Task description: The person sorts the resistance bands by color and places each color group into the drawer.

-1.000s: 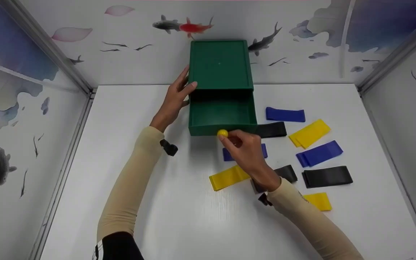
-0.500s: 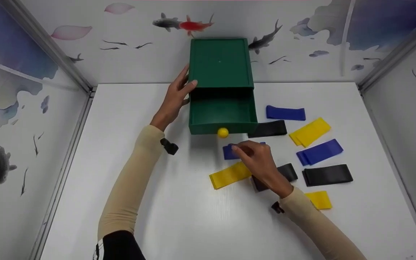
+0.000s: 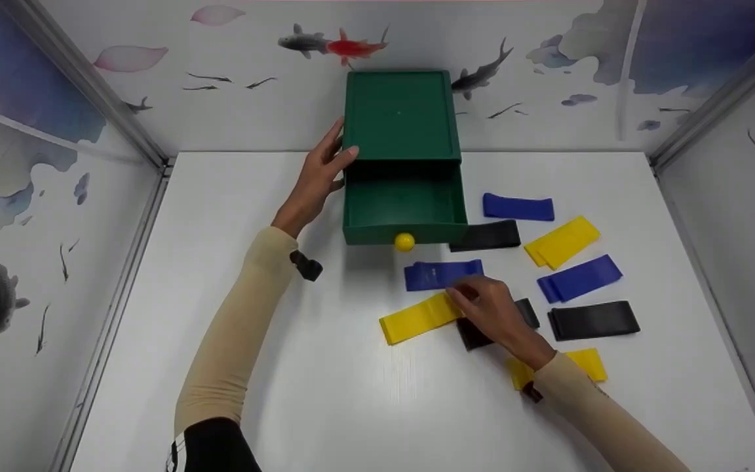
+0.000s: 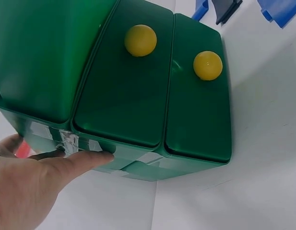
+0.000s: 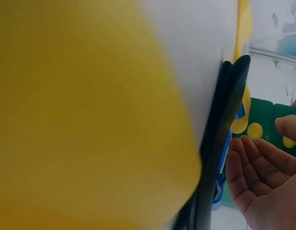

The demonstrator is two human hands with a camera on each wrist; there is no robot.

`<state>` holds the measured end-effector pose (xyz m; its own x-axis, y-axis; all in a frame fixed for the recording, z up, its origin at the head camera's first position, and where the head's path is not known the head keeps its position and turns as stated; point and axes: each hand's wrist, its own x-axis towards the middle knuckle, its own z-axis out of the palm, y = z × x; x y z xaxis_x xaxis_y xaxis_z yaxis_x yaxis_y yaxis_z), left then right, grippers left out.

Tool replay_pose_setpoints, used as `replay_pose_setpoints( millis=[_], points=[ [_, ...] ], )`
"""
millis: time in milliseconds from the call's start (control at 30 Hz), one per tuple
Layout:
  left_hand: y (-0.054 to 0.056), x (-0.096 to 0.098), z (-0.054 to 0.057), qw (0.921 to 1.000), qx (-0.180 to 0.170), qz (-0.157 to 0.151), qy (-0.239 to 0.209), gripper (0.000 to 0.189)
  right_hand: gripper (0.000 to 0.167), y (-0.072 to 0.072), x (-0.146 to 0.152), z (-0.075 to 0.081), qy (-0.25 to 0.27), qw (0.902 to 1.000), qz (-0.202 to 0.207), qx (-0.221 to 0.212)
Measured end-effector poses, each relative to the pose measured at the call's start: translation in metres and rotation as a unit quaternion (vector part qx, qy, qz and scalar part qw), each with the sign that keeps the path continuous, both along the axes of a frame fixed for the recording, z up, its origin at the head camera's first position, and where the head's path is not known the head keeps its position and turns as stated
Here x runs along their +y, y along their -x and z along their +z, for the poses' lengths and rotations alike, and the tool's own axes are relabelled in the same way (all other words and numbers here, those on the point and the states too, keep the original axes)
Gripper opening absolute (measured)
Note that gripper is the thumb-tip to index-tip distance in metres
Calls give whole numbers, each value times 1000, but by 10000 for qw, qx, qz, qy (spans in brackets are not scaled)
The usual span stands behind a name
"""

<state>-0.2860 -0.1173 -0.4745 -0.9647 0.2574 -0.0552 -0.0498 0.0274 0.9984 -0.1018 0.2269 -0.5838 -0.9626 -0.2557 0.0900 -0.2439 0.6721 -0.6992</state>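
Observation:
A green drawer cabinet stands at the back of the table, its top drawer pulled out, with a yellow ball knob on the front. My left hand rests against the cabinet's left side, thumb near the top edge. In the left wrist view, two lower drawers with yellow knobs are closed. My right hand, fingers loosely bent and holding nothing, hovers over the folded flat bands. Nearest to it are a blue band, a yellow band and a partly hidden black band.
More folded bands lie to the right: blue, black and yellow. One yellow band is partly under the right forearm. Another black band lies beside the drawer. Printed walls enclose the white table.
My right hand has let go of the drawer's yellow knob and moved back down and right, over the bands. The left hand and the open drawer have stayed in place.

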Motion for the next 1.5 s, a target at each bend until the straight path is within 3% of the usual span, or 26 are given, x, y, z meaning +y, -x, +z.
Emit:
replay_pose_setpoints(
  millis=[233,533,800,1067,1233,1500],
  points=[
    [1,-1,6,10000,-27,-20,-10,79,23,5,7,-1,-193,9992,175,-296],
    [0,0,3,10000,-68,-22,29,81,28,6,0,4,-634,9907,239,-1177],
    [-4,2,1,9999,-135,-45,-71,80,29,7,-9,9,-783,9819,-97,-1724],
    [-1,0,0,9997,-168,-5,-150,80,36,6,-11,7,-626,9868,71,-1490],
    [-4,-1,-1,9998,-160,-12,-108,80,29,4,-10,5,-519,9897,107,-1327],
    [-2,-2,2,9999,-92,-29,-98,80,26,7,-11,8,-492,9887,94,-1415]
  ],
)
